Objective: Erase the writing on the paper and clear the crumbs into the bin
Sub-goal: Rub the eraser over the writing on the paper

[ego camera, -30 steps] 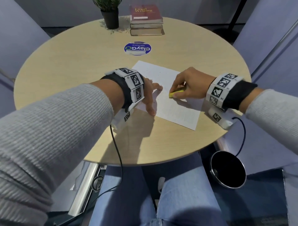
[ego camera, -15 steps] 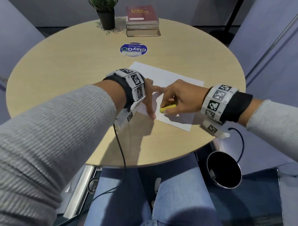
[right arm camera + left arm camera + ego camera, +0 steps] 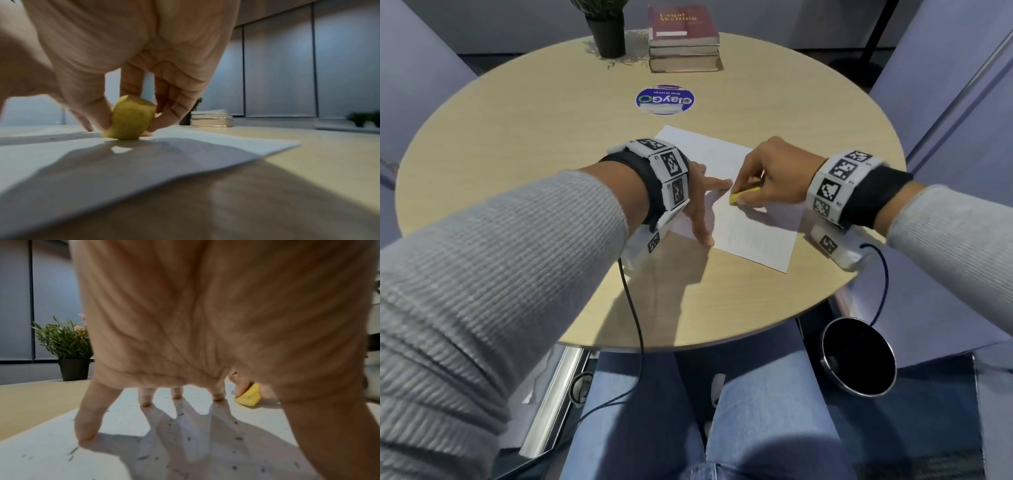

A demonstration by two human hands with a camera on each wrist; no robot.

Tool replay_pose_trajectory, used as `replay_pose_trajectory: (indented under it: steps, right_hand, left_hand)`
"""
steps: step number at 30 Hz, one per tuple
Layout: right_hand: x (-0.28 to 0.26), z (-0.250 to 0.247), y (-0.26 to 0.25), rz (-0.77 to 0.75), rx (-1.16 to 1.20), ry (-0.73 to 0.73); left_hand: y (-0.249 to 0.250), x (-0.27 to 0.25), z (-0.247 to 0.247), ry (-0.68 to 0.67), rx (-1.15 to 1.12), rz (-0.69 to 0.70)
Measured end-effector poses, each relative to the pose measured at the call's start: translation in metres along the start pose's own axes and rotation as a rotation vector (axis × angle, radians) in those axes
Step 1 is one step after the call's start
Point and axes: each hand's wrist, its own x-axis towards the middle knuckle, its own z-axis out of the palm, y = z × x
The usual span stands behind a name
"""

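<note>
A white sheet of paper [image 3: 743, 226] lies on the round wooden table [image 3: 544, 144]. My left hand [image 3: 702, 202] presses its spread, straight fingertips [image 3: 86, 433] down on the sheet's left part. My right hand [image 3: 767, 178] pinches a yellow eraser [image 3: 739, 198] between thumb and fingers, its lower end on the paper [image 3: 185, 151]. The same eraser [image 3: 131, 118] shows worn and rounded in the right wrist view. Dark eraser crumbs [image 3: 185, 438] are scattered over the paper [image 3: 51, 464] around my left fingers. The eraser [image 3: 247, 395] sits just right of them.
A black round bin [image 3: 859, 358] stands on the floor at the right, below the table edge. At the table's far side are a potted plant [image 3: 606, 31], a stack of books [image 3: 683, 41] and a blue round sticker [image 3: 665, 100]. My legs are under the near edge.
My right hand moved the eraser toward the left hand and nearer me, then back up a little along the paper. The left hand stayed pressed on the sheet.
</note>
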Motion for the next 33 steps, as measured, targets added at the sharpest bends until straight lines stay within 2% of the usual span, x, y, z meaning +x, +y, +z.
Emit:
replay_pose_trajectory:
  steps: [5,9,10,13,14,17,18,22,23,27,31,33]
  right_hand:
    - [-0.020,0.019,-0.031,-0.222,-0.012,-0.133]
    - [-0.006,0.004,-0.010,-0.077,-0.019,-0.024]
    - [-0.007,0.004,-0.010,-0.079,-0.034,-0.024]
    - [-0.018,0.020,-0.029,-0.246,-0.044,-0.126]
    - [-0.018,0.022,-0.029,-0.252,-0.018,-0.144]
    - [-0.007,0.008,-0.012,-0.086,0.001,-0.049]
    - [-0.006,0.006,-0.008,-0.072,-0.018,-0.023]
    - [-0.021,0.018,-0.029,-0.252,-0.020,-0.121]
    - [-0.022,0.018,-0.029,-0.248,0.001,-0.137]
    - [-0.009,0.005,-0.010,-0.064,0.005,-0.025]
    - [-0.024,0.019,-0.032,-0.225,-0.029,-0.124]
    - [-0.025,0.016,-0.029,-0.206,0.006,-0.141]
  left_hand:
    - [-0.008,0.002,0.002,0.014,0.023,0.024]
    - [-0.005,0.002,0.001,0.022,0.061,0.021]
    - [-0.005,0.002,0.001,0.023,0.062,0.019]
    - [-0.007,0.003,0.001,0.010,0.055,0.028]
    - [-0.008,0.004,0.000,0.004,0.047,0.028]
    - [-0.006,0.005,-0.001,-0.012,0.039,0.004]
    - [-0.005,0.006,-0.001,-0.019,0.033,0.001]
    - [-0.010,0.013,0.002,-0.014,0.032,0.002]
    - [-0.010,0.015,0.003,-0.009,0.035,0.003]
    - [-0.007,0.011,0.003,0.009,0.031,0.007]
    - [-0.008,0.013,0.005,0.015,0.024,0.002]
    - [-0.008,0.016,0.006,0.014,0.018,0.000]
